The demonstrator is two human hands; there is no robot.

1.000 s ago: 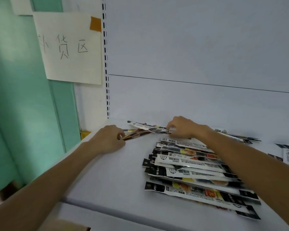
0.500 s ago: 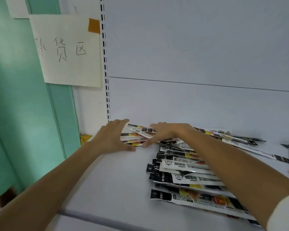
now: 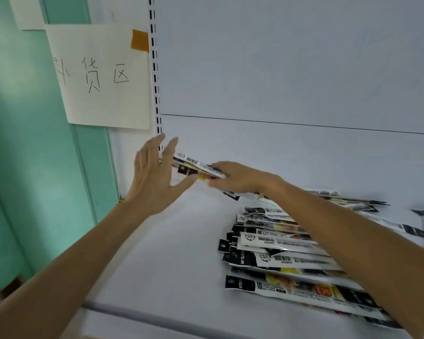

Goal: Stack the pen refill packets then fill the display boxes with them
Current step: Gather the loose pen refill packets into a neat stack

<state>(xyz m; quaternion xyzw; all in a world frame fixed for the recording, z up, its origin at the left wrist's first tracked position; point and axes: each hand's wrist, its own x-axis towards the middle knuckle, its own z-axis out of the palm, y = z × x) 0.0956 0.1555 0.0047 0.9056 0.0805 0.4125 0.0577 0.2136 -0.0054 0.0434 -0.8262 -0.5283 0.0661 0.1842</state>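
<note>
Bright, even, diffuse light fills the scene, with no visible lamp and no harsh glare. The white back panel [image 3: 291, 64] reads pale blue-grey. Soft, faint shadows lie on the shelf [image 3: 162, 253] beneath the forearms. The left hand [image 3: 154, 177] is slightly smeared by motion blur. Wide-angle distortion bends the slotted upright [image 3: 155, 69] and stretches the arms at the lower corners. Fine print on the packets [image 3: 287, 260] is soft.

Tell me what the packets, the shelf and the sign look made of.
Packets: thin glossy plastic film, judging by the sheen and limp edges. Shelf: probably painted metal, smooth, matte white. Sign: plain matte paper, handwritten, fixed at the top right corner with orange tape.
</note>
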